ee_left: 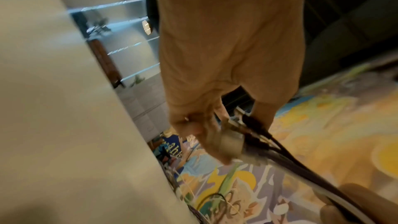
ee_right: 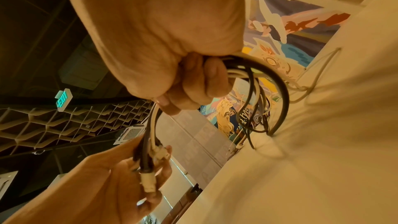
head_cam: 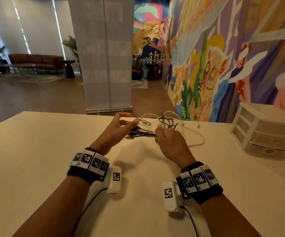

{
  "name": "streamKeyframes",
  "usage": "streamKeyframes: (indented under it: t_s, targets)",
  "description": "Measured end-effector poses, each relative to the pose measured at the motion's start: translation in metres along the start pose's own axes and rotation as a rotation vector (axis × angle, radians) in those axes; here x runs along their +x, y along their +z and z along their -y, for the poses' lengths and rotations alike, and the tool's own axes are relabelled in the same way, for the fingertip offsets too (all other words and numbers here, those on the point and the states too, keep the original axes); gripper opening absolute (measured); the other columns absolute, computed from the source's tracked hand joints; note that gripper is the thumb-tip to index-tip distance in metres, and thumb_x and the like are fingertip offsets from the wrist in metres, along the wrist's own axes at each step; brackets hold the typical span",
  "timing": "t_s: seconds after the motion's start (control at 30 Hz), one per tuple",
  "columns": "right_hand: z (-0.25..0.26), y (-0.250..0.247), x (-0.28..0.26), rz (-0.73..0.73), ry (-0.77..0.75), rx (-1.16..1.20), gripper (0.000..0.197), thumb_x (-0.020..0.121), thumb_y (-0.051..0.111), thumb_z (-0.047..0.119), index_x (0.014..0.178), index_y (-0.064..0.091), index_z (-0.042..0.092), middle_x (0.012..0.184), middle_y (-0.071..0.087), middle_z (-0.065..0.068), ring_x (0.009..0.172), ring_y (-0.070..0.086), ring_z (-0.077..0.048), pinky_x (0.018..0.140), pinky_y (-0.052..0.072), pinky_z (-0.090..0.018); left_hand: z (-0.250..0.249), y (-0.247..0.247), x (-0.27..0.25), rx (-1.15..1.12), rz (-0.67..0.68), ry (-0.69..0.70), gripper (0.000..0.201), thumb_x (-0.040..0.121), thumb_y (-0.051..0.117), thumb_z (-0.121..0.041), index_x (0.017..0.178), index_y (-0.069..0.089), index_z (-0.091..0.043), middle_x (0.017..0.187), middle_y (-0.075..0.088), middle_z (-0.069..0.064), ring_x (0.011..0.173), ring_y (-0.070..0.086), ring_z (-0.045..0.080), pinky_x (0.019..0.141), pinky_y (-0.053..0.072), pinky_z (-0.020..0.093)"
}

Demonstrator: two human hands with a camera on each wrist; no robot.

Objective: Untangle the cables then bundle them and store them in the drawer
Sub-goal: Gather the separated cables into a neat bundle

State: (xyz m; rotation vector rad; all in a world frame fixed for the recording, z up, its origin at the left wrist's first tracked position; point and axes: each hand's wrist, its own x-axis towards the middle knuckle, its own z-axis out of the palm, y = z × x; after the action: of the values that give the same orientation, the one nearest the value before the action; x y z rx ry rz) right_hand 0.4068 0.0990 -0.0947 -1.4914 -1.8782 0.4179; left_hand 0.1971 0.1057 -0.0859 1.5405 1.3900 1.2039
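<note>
A bunch of black, white and purple cables (head_cam: 143, 132) runs between my two hands above the white table (head_cam: 52, 159). My right hand (head_cam: 169, 141) is a fist round the bunch (ee_right: 282, 91), and loose loops hang from it onto the table. My left hand (head_cam: 121, 124) holds the plug ends (ee_right: 148, 183). They lie across its fingers, and in the left wrist view the thumb closes on the black plugs (ee_left: 254, 125). Beyond the hands the other lengths form a tangle (head_cam: 170, 121), with a white cable (head_cam: 198, 141) looping out to the right.
A white three-drawer unit (head_cam: 265, 132) stands on the table's right side, its drawers closed. The far table edge lies just behind the tangle. A painted mural wall runs along the right, and a grey banner stands beyond the table.
</note>
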Motion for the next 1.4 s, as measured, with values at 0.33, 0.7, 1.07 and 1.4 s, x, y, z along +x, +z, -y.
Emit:
streamKeyframes:
  t_s: [0.33,0.7,1.07,1.4]
  targets:
    - [0.015,0.008,-0.006,-0.035,-0.012,0.048,0.064,0.116,0.028,0.04,0.097,0.077,0.004,0.095,0.078,-0.016,0.093,0.07,-0.035,0.078,0.049,-0.041,-0.049,0.034,-0.005,0.433,0.267,-0.004,0.088,0.109,0.009,-0.064,0.095,0.075,-0.007,0.089,0.077,0.017,0.074,0.07,0.019,0.074,0.056,0.033]
    - [-0.001,-0.028,-0.004,-0.013,-0.019,0.193,0.06,0.103,0.052,0.041,0.054,0.067,0.011,0.051,0.068,0.0,0.052,0.061,-0.008,0.064,0.048,-0.03,-0.066,0.003,-0.025,0.4,0.066,0.077,0.05,0.105,0.06,-0.048,0.078,0.076,-0.009,0.055,0.062,0.003,0.043,0.05,0.014,0.047,0.043,0.025]
    - [-0.015,-0.021,0.006,-0.178,-0.023,0.155,0.067,0.108,0.053,0.028,0.043,0.041,0.016,0.043,0.044,0.004,0.046,0.043,-0.011,0.048,0.026,-0.025,-0.034,-0.01,0.005,0.604,0.04,0.033,0.052,0.105,0.06,-0.045,0.074,0.077,-0.007,0.054,0.058,0.001,0.038,0.044,0.008,0.041,0.04,0.021]
    - [0.008,-0.008,-0.006,-0.09,-0.041,0.081,0.056,0.115,0.036,0.032,0.09,0.074,-0.001,0.079,0.066,-0.01,0.068,0.057,-0.017,0.068,0.036,-0.032,-0.049,0.045,-0.014,0.463,0.163,0.109,0.073,0.111,0.025,-0.062,0.083,0.077,-0.019,0.076,0.074,-0.003,0.071,0.067,0.012,0.068,0.052,0.029]
